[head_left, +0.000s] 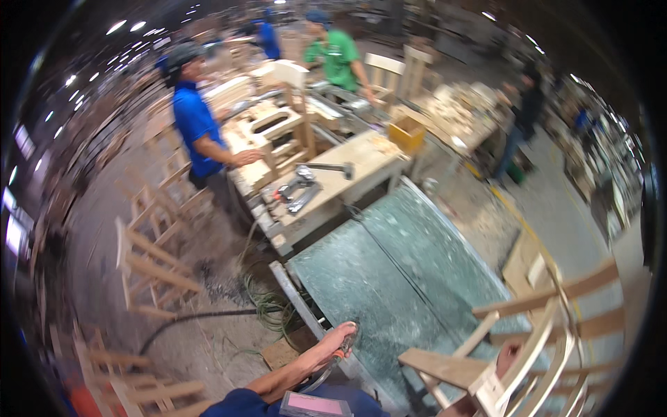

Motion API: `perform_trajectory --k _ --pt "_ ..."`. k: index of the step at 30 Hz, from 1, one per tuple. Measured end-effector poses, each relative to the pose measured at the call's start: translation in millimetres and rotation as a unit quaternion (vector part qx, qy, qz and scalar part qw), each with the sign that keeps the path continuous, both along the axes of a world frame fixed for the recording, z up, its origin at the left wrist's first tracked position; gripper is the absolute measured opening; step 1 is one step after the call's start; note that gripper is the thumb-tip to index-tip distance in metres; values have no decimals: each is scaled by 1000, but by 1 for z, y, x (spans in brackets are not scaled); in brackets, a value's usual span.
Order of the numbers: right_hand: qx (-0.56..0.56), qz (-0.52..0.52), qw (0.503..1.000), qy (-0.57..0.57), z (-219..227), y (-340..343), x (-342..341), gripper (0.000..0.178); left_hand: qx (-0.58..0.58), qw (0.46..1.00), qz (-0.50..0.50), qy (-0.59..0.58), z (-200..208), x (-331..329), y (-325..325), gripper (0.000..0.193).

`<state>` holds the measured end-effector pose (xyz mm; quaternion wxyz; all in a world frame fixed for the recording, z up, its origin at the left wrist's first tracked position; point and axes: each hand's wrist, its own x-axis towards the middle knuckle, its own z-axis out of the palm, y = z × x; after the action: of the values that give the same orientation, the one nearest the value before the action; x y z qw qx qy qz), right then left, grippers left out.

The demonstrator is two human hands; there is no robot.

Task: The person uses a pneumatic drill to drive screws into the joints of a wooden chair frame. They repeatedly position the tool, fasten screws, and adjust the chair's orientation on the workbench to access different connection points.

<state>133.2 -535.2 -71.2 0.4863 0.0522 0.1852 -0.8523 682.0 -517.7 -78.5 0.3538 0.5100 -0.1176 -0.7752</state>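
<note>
My left hand (342,336) is closed over the near left edge of the green-topped table (389,271). It grips a small metallic tool with an orange part (340,354), partly hidden by my fingers and too blurred to name more exactly. At the lower right, my right hand (509,356) is closed around a part of a pale wooden chair frame (445,368). The chair frame lies tilted over the table's near right corner, its curved uprights reaching off to the right. Its slats hide part of that hand and forearm.
A workbench (361,163) beyond holds a nail gun (301,191), a hammer (326,167) and chair parts. A yellow box (406,134) stands at its right end. Chair frames (156,260) and a coiled hose (274,306) lie left. Several people work beyond.
</note>
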Motion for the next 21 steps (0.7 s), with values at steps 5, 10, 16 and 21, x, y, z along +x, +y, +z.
perform_trajectory --k 5,10,16,21 --pt "-121 60 990 -49 1 -20 31 15 0 1000 0 29 -11 -1 3 30" --pt "-158 21 987 -34 31 -1 29 19 -20 998 -45 50 -18 -10 6 26" --pt "-199 106 973 -50 52 3 25 12 5 999 -29 41 -34 10 14 24" --pt "-125 86 987 -48 50 -8 46 11 16 999 13 31 -39 32 21 37"
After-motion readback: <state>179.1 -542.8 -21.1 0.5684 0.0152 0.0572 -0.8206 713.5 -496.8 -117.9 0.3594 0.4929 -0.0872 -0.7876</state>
